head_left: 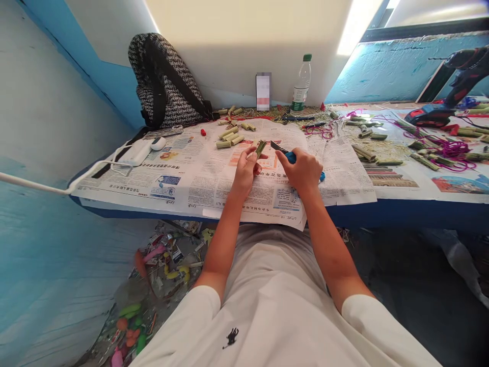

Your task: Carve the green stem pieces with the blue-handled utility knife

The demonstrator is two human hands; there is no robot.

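Observation:
My left hand (246,168) is closed round a short green bamboo piece (260,148), held upright over the newspaper (183,178). My right hand (303,171) grips a blue-handled utility knife (284,152), its blade pointing left toward the top of the bamboo piece. Both hands hover just above the newspaper-covered table, close together. A cluster of several cut bamboo segments (230,137) lies on the paper beyond my left hand.
A patterned backpack (164,81) leans against the wall at the back left. A plastic bottle (301,84) stands at the back. A white power strip (135,152) lies left. More bamboo sticks (367,153), purple cord (453,150) and a cordless drill (454,86) lie right. Litter covers the floor (160,270).

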